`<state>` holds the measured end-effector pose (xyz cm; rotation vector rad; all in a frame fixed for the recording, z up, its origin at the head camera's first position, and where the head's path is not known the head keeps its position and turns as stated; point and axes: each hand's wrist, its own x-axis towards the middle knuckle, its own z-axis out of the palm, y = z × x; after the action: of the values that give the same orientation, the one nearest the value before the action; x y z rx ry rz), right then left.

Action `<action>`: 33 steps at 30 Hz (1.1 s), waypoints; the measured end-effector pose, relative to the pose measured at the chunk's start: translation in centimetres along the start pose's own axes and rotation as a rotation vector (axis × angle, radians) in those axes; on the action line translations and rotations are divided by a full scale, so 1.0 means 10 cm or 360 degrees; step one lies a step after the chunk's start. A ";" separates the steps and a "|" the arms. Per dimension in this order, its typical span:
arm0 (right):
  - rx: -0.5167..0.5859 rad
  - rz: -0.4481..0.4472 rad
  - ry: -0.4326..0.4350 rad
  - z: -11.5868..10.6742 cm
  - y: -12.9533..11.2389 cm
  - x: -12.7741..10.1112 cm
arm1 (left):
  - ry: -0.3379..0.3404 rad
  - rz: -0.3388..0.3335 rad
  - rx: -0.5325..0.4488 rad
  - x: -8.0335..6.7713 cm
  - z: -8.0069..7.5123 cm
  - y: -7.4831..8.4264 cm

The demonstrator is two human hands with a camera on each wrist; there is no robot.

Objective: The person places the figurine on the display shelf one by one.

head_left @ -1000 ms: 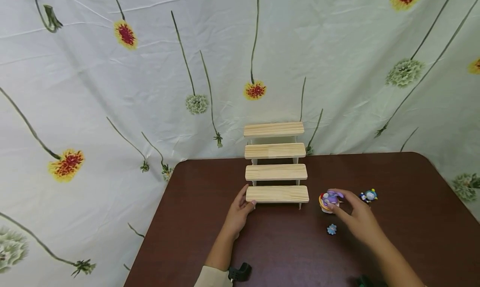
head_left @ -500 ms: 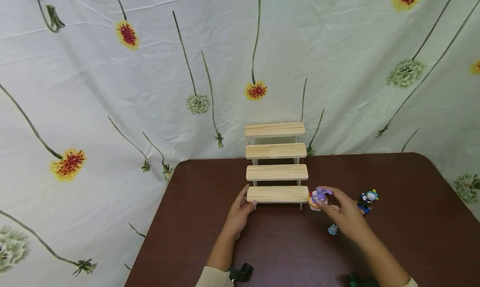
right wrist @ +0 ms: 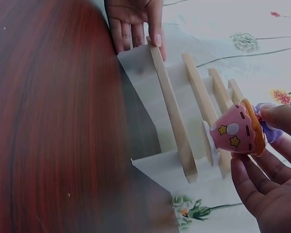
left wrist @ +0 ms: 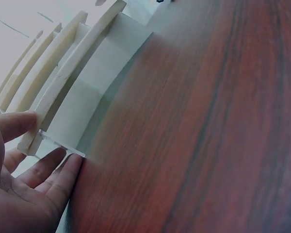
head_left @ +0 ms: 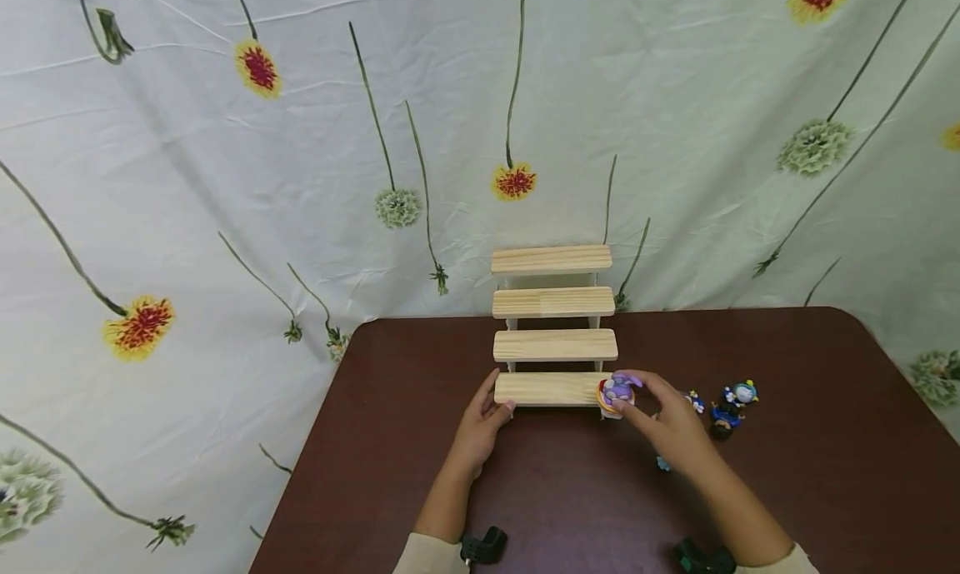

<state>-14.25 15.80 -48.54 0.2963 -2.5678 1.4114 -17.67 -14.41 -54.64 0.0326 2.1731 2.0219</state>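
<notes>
A four-step stand with pale wooden boards (head_left: 555, 346) and white side supports stands near the back of the table. My left hand (head_left: 474, 432) steadies the left end of its lowest step, with the thumb (left wrist: 19, 124) against the board and the other fingers along the side panel. My right hand (head_left: 671, 424) pinches a toy figurine (head_left: 618, 390) by its purple upper part. That figurine has a pink cup-shaped base (right wrist: 233, 131) with yellow stars and an orange rim. In the head view it overlaps the right end of the lowest step.
On the dark red-brown table (head_left: 570, 491), right of my right hand, are small blue-toned figurines (head_left: 726, 420). Another small blue piece (head_left: 663, 464) shows partly behind that hand. A white flowered cloth (head_left: 315, 174) hangs behind the table.
My right hand has carried the figurine left, from the open table to the lowest step's right end. More small figurines have come into sight behind it. My left hand stays on the stand.
</notes>
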 end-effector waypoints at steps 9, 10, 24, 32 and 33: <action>-0.0020 -0.0049 0.0018 0.12 -0.02 0.07 | 0.0003 -0.0027 -0.0014 -0.02 0.00 0.02; -0.0008 -0.0047 0.0017 0.13 -0.02 0.08 | 0.0003 -0.0025 -0.0013 -0.02 0.00 0.02; 0.0303 -0.0027 -0.0042 0.31 -0.07 0.21 | -0.0003 -0.0031 -0.0027 -0.02 -0.01 0.01; 0.0345 -0.0019 -0.0023 0.42 -0.10 0.28 | -0.0025 -0.0013 -0.0029 0.00 -0.02 -0.02; 0.0342 -0.0031 -0.0021 0.43 -0.11 0.28 | -0.0029 -0.0013 -0.0023 0.00 -0.02 -0.02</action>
<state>-17.02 11.36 -49.18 0.3624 -2.4184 1.6860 -17.71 -14.62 -54.87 0.0396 2.1438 2.0249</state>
